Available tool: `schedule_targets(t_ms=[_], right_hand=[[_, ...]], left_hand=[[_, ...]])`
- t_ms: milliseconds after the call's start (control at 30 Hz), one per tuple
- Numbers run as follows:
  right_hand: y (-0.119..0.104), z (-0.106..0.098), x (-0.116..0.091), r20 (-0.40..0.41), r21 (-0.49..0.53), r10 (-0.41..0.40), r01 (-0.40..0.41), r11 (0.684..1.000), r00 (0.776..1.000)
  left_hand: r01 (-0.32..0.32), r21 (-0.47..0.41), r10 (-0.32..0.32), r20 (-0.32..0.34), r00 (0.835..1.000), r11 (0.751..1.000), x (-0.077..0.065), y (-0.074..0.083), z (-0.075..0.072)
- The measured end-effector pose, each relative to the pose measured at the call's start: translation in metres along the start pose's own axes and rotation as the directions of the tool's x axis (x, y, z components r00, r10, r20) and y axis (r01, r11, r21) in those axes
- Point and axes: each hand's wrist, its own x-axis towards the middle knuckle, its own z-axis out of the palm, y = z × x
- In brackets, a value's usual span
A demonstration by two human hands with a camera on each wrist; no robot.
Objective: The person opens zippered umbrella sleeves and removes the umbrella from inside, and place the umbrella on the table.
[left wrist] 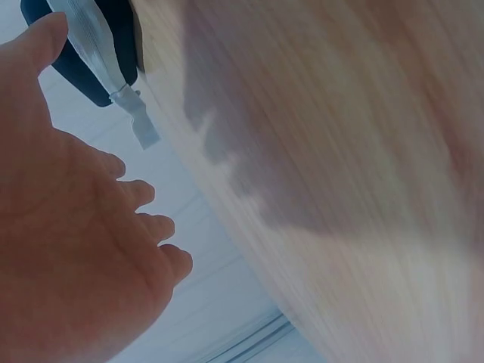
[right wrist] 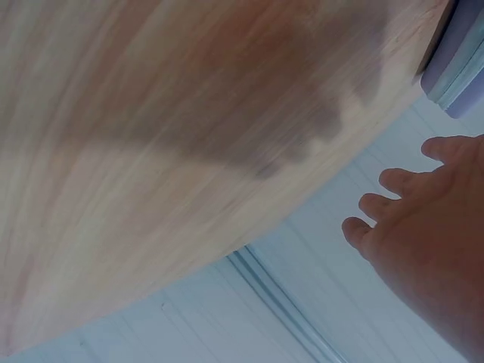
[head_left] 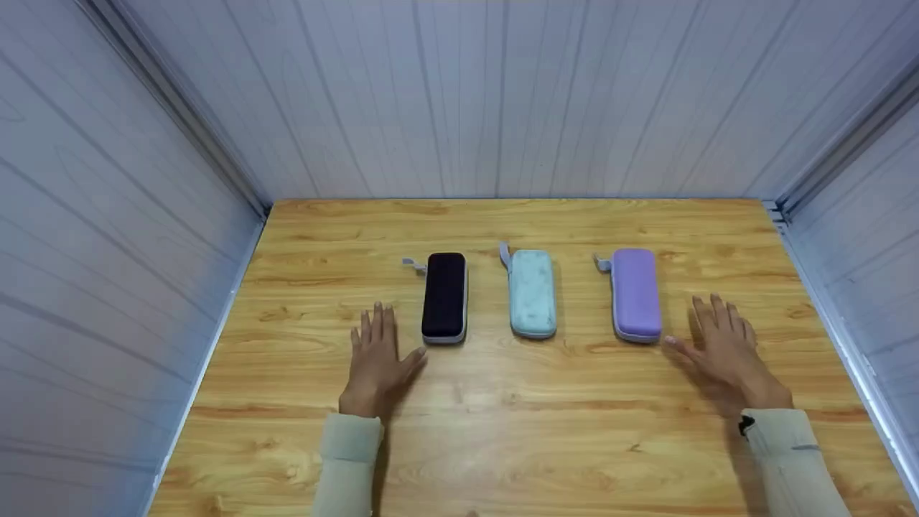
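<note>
Three zippered cases lie in a row on the wooden table. The black case (head_left: 444, 296) is on the left, a pale mint case (head_left: 533, 293) in the middle, and a purple case (head_left: 636, 294) on the right; each has a pull strap at its upper left. My left hand (head_left: 376, 362), fingers straight and thumb spread, is just left of the black case and holds nothing. Beside the purple case's lower right, my right hand (head_left: 725, 353) has its fingers extended and holds nothing. In the left wrist view the black case's zipped side (left wrist: 92, 41) shows beyond the thumb.
The wooden table (head_left: 474, 445) reaches back to a pale panelled wall (head_left: 459, 100). Similar panels stand along the left side (head_left: 93, 287) and the right side (head_left: 872, 237). Both forearms, in light sleeves, come in from the front edge.
</note>
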Motion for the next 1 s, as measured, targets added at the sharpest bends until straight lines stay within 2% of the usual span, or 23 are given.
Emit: schedule_targets(t_ms=[200, 367, 533, 700, 1000], right_hand=[[-0.005, -0.001, 0.0, 0.01, -0.002, 0.003, -0.003, 1.0, 1.0], [-0.017, -0.003, 0.002, -0.066, -0.03, -0.032, 0.03, 0.999, 0.997], [-0.036, -0.005, 0.006, -0.164, -0.045, -0.075, 0.068, 0.997, 0.984], [-0.057, -0.004, 0.013, -0.213, -0.044, -0.115, 0.108, 0.993, 0.97], [-0.09, 0.006, 0.025, -0.272, -0.031, -0.207, 0.207, 0.978, 0.94]], left_hand=[[0.0, -0.013, 0.0, -0.022, 1.0, 1.0, 0.0, 0.006, 0.002], [-0.023, -0.082, 0.017, -0.07, 0.997, 0.996, -0.001, 0.021, 0.006], [-0.067, -0.129, 0.048, -0.147, 0.988, 0.989, 0.001, 0.04, 0.012], [-0.075, -0.153, 0.041, -0.214, 0.976, 0.985, 0.006, 0.058, 0.02], [-0.11, -0.109, 0.077, -0.27, 0.96, 0.988, 0.013, 0.075, 0.033]])
